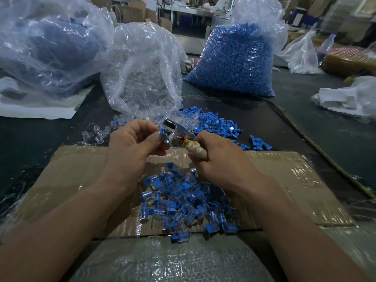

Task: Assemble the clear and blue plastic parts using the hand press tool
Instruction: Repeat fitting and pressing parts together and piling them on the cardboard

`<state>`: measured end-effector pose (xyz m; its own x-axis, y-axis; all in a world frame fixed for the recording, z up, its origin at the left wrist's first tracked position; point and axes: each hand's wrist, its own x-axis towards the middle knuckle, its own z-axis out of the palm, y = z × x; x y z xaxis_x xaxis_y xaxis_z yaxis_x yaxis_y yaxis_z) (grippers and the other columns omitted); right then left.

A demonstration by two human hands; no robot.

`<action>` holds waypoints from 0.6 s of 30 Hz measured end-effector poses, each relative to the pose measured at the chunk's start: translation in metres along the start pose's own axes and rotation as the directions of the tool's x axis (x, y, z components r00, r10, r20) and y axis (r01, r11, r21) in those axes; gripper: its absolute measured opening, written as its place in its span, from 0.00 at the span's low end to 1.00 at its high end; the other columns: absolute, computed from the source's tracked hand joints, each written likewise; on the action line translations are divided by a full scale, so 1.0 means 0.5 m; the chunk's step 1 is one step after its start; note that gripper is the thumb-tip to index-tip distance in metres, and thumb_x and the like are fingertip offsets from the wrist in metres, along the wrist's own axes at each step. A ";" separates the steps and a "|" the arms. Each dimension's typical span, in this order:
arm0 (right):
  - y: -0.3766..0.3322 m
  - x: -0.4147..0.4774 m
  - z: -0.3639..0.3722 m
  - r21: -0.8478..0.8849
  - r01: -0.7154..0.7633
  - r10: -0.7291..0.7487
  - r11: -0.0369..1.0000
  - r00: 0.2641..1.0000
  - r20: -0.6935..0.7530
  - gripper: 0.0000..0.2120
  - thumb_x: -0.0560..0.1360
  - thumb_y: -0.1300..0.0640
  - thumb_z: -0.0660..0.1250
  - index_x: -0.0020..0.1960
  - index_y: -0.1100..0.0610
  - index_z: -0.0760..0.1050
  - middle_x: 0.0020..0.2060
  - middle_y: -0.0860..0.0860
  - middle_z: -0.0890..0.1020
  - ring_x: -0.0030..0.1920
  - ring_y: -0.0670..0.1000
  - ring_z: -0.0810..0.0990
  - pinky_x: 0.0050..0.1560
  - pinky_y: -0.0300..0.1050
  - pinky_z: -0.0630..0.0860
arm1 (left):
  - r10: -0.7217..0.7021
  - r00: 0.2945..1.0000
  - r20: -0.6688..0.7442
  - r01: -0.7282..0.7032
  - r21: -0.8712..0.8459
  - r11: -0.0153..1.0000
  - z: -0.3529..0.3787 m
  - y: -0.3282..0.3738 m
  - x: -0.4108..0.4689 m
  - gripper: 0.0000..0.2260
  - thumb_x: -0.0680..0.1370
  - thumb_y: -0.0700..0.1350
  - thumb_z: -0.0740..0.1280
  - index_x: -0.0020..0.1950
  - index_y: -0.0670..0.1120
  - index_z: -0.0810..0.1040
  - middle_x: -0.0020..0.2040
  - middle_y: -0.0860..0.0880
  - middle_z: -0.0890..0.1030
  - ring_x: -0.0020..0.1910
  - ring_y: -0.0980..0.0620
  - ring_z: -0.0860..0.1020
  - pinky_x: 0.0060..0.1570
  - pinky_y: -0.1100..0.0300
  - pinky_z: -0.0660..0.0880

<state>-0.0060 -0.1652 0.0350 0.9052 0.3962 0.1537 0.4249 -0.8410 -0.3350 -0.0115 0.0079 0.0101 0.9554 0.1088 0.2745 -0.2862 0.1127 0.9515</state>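
Blue part, half hidden, pinched by left hand; right hand grips press tool.

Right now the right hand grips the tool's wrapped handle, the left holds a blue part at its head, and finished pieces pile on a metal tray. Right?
No: the head view shows the finished pieces piled on a cardboard sheet, not a metal tray. The right hand on the tool and left hand with the blue part are correct.

Bare left hand, right hand
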 end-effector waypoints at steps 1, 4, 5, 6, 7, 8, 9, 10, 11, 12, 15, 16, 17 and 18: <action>-0.001 0.001 0.000 -0.004 0.002 -0.002 1.000 1.000 -0.007 0.09 0.75 0.50 0.62 0.45 0.49 0.62 0.39 0.45 0.69 0.39 0.47 0.67 0.36 0.42 0.60 | 0.004 1.000 -0.006 -0.004 0.010 1.000 0.001 0.002 -0.001 0.04 0.67 0.41 0.66 0.40 0.43 0.75 0.31 0.50 0.81 0.30 0.56 0.80 0.31 0.67 0.76; -0.001 0.004 0.003 -0.017 0.004 -0.005 1.000 1.000 -0.016 0.09 0.75 0.50 0.63 0.44 0.48 0.61 0.36 0.43 0.67 0.37 0.47 0.66 0.31 0.40 0.58 | 0.004 1.000 -0.020 -0.003 0.028 1.000 0.003 0.005 -0.004 0.04 0.67 0.41 0.66 0.40 0.43 0.75 0.31 0.50 0.81 0.30 0.56 0.80 0.31 0.67 0.76; -0.001 0.004 0.004 -0.018 0.005 -0.005 1.000 1.000 -0.015 0.09 0.75 0.50 0.63 0.43 0.49 0.61 0.35 0.43 0.66 0.37 0.47 0.66 0.31 0.40 0.59 | 0.003 1.000 -0.020 -0.002 0.036 0.999 0.003 0.006 -0.005 0.03 0.69 0.40 0.66 0.40 0.43 0.74 0.31 0.50 0.81 0.30 0.56 0.80 0.31 0.67 0.76; -0.001 0.005 0.004 -0.017 0.003 -0.003 1.000 1.000 -0.013 0.09 0.75 0.50 0.63 0.44 0.49 0.62 0.36 0.43 0.67 0.37 0.47 0.67 0.32 0.41 0.60 | 0.002 1.000 -0.021 -0.001 0.046 0.999 0.004 0.007 -0.005 0.02 0.70 0.38 0.66 0.40 0.43 0.74 0.31 0.51 0.81 0.30 0.57 0.80 0.31 0.67 0.76; -0.001 0.005 0.005 -0.017 -0.002 0.002 1.000 1.000 -0.014 0.09 0.75 0.50 0.63 0.44 0.49 0.63 0.36 0.44 0.68 0.38 0.48 0.68 0.33 0.42 0.61 | 0.002 1.000 -0.025 -0.001 0.061 0.998 0.005 0.007 -0.006 0.03 0.72 0.36 0.65 0.40 0.42 0.74 0.30 0.51 0.81 0.30 0.57 0.80 0.31 0.67 0.76; -0.001 0.005 0.007 -0.018 -0.008 0.008 1.000 1.000 -0.018 0.08 0.75 0.50 0.63 0.45 0.49 0.64 0.37 0.45 0.70 0.38 0.48 0.69 0.35 0.42 0.62 | 0.000 1.000 -0.026 0.002 0.073 0.997 0.005 0.008 -0.007 0.04 0.73 0.34 0.65 0.40 0.42 0.74 0.30 0.51 0.81 0.30 0.57 0.80 0.31 0.68 0.76; -0.002 0.005 0.008 -0.021 -0.013 0.012 1.000 1.000 -0.024 0.07 0.74 0.50 0.63 0.45 0.50 0.64 0.37 0.46 0.71 0.38 0.49 0.70 0.37 0.43 0.64 | -0.001 1.000 -0.027 0.003 0.082 0.997 0.005 0.008 -0.008 0.05 0.73 0.34 0.64 0.40 0.42 0.74 0.30 0.52 0.81 0.30 0.57 0.79 0.31 0.68 0.76; -0.003 0.005 0.009 -0.022 -0.016 0.016 1.000 1.000 -0.027 0.07 0.74 0.50 0.63 0.45 0.50 0.65 0.37 0.46 0.72 0.39 0.49 0.71 0.38 0.44 0.67 | -0.002 1.000 -0.026 0.005 0.091 0.996 0.004 0.010 -0.008 0.06 0.73 0.33 0.64 0.40 0.43 0.74 0.30 0.52 0.81 0.30 0.57 0.79 0.31 0.68 0.76; -0.003 0.006 0.010 -0.020 -0.019 0.018 1.000 0.999 -0.029 0.07 0.74 0.50 0.63 0.45 0.50 0.65 0.37 0.46 0.72 0.39 0.49 0.72 0.39 0.44 0.69 | -0.002 1.000 -0.025 0.004 0.099 0.995 0.005 0.013 -0.009 0.06 0.73 0.33 0.64 0.40 0.43 0.74 0.30 0.52 0.81 0.30 0.57 0.79 0.31 0.68 0.76; -0.004 0.006 0.011 -0.018 -0.019 0.019 1.000 0.999 -0.033 0.07 0.74 0.50 0.63 0.45 0.50 0.65 0.37 0.46 0.72 0.39 0.49 0.73 0.39 0.45 0.70 | -0.002 1.000 -0.026 0.005 0.104 0.995 0.005 0.015 -0.010 0.06 0.73 0.33 0.64 0.40 0.43 0.74 0.30 0.51 0.81 0.30 0.57 0.79 0.31 0.68 0.76; -0.003 0.008 0.014 -0.029 -0.008 0.006 1.000 0.999 -0.052 0.07 0.74 0.51 0.63 0.45 0.50 0.65 0.37 0.46 0.71 0.39 0.49 0.72 0.38 0.44 0.66 | -0.009 0.999 -0.043 0.013 0.096 0.995 0.006 0.019 -0.009 0.06 0.73 0.33 0.64 0.39 0.42 0.74 0.30 0.49 0.79 0.29 0.58 0.79 0.31 0.69 0.75; -0.002 0.008 0.015 -0.032 -0.004 0.003 0.999 0.998 -0.058 0.07 0.74 0.51 0.63 0.45 0.50 0.65 0.38 0.45 0.71 0.39 0.48 0.71 0.38 0.43 0.65 | -0.015 0.999 -0.044 0.019 0.098 0.995 0.007 0.020 -0.009 0.06 0.73 0.32 0.64 0.39 0.42 0.74 0.31 0.49 0.79 0.29 0.58 0.79 0.31 0.69 0.75; 0.000 0.008 0.015 -0.033 -0.002 0.000 0.999 0.998 -0.061 0.07 0.74 0.51 0.64 0.45 0.50 0.65 0.38 0.45 0.71 0.39 0.48 0.70 0.38 0.43 0.64 | -0.018 0.999 -0.043 0.023 0.105 0.994 0.007 0.020 -0.009 0.06 0.73 0.32 0.64 0.39 0.42 0.74 0.30 0.49 0.79 0.29 0.58 0.79 0.31 0.69 0.75; 0.001 0.007 0.014 -0.031 0.002 -0.004 1.000 0.998 -0.062 0.07 0.74 0.51 0.64 0.45 0.49 0.65 0.39 0.45 0.71 0.39 0.48 0.70 0.38 0.43 0.63 | -0.020 0.999 -0.042 0.025 0.111 0.994 0.008 0.020 -0.009 0.06 0.73 0.32 0.64 0.39 0.43 0.74 0.30 0.49 0.80 0.29 0.58 0.79 0.31 0.69 0.75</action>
<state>-0.0025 -0.1618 0.0289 0.9021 0.3754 0.2126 0.4263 -0.8512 -0.3060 -0.0183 0.0044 0.0188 0.9572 0.1474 0.2490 -0.2525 0.0050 0.9676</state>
